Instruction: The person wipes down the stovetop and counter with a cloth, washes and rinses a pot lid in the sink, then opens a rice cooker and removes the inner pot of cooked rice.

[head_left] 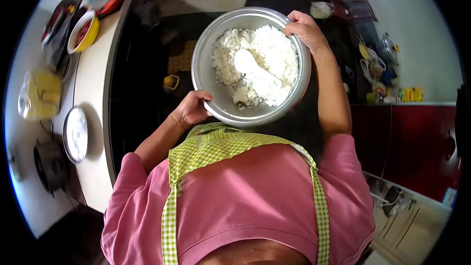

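A round metal pot [203, 64] is held up in front of my body, off any surface. Cooked white rice [282, 51] fills much of it, with some bare metal showing at the lower left inside. On the rice lies a white rice paddle [255, 68], its handle pointing to the lower right. My left hand [193, 108] grips the rim at the lower left, thumb over the edge. At the upper right, my right hand [305, 30] is closed on the opposite rim. The fingers under the pot are hidden.
Left is a counter [93, 81] with a round metal lid [76, 134], a yellow bowl [84, 31] of red items and a black appliance [50, 167]. A yellow-capped bottle [170, 83] stands below. Right are red cabinets [417, 142] with packets [411, 94] on top.
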The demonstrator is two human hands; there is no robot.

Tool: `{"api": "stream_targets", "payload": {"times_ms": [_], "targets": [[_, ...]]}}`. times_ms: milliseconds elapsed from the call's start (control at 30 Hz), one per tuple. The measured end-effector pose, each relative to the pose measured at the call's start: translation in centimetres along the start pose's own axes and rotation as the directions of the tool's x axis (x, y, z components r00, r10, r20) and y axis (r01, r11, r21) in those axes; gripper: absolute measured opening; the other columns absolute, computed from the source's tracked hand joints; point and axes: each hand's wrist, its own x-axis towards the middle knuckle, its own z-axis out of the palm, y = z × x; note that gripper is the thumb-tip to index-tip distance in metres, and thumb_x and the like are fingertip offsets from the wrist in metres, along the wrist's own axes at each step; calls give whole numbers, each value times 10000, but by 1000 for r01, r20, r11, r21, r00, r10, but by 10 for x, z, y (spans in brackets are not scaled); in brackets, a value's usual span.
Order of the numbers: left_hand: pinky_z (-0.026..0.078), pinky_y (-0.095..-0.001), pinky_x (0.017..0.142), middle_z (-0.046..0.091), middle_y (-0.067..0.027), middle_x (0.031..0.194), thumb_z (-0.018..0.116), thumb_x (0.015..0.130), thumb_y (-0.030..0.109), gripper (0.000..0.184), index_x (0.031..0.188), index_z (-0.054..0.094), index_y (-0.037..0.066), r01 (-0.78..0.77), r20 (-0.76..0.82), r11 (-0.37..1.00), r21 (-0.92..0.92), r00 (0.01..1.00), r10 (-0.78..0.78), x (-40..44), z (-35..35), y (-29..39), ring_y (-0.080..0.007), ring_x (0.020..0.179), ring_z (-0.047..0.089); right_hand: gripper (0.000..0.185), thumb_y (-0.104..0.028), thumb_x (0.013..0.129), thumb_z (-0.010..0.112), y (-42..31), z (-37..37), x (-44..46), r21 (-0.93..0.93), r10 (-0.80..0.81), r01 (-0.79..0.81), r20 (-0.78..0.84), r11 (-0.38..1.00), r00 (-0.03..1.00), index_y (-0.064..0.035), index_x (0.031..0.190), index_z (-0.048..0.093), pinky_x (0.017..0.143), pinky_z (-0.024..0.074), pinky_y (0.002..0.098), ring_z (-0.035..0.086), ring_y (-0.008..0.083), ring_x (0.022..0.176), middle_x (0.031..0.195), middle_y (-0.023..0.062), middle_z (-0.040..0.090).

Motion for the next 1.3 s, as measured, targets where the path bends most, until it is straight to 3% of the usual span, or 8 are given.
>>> {"api": "stream_targets", "payload": {"times_ms": [333,400,500,633,867,967,1100,1300], "targets": [[513,-363,716,555,-106,838,469,740,24,178,907,486,-37,37,-114,989,142,993,-21,-9,19,49,-213,764,585,137,-63,607,628,11,-6,25,45,81,-77,-104,996,991,-26,711,547,531,418,263,526,134,571,648,83,564],[485,-396,823,503,-146,949,464,740,7,368,1076,350,-90,54,-110,974,219,993,-30,17,17,68,-249,881,558,108,-71,645,632,45,-20,44,222,193,-163,-122,961,974,-31,713,559,535,425,274,534,138,574,662,83,571],[476,-405,826,477,-121,907,454,726,-29,302,1014,377,-76,17,-174,988,156,985,11,44,39,46,-236,842,537,104,-116,720,609,60,-42,33,593,296,-184,-97,784,950,-22,762,600,516,418,253,536,124,577,684,53,583],[429,-429,880,448,-150,945,440,709,-57,329,1026,354,-88,41,-241,984,175,971,2,61,59,45,-281,909,503,208,-237,773,574,87,-69,20,437,258,-175,-139,882,956,-35,811,609,493,391,216,490,96,551,705,17,572],[483,-438,817,452,-158,944,448,677,-46,331,998,372,-55,59,-463,957,284,882,83,118,98,76,-297,893,527,301,-297,785,576,161,-103,-1,617,496,-323,-128,718,859,-123,1029,543,585,433,281,496,129,745,886,10,564],[476,-469,823,451,-173,963,431,663,-68,362,1019,366,-61,39,-427,988,147,904,28,144,69,89,-327,913,516,301,-304,794,569,177,-95,1,685,514,-350,-42,639,857,-113,1025,547,552,430,254,497,102,677,794,-5,564],[495,-469,777,439,-121,859,458,664,-65,208,867,417,-40,23,-499,991,132,865,47,195,86,119,-281,770,515,245,-270,808,554,193,-116,50,771,473,-291,-15,566,881,-105,989,551,476,402,216,501,69,599,744,-15,570],[494,-485,780,442,-145,907,441,658,-75,327,976,375,-35,-110,-577,992,60,808,124,283,151,174,-316,855,535,298,-275,813,552,193,-189,150,740,529,-372,25,561,848,-111,1059,520,497,428,235,523,109,614,832,26,596]]}}
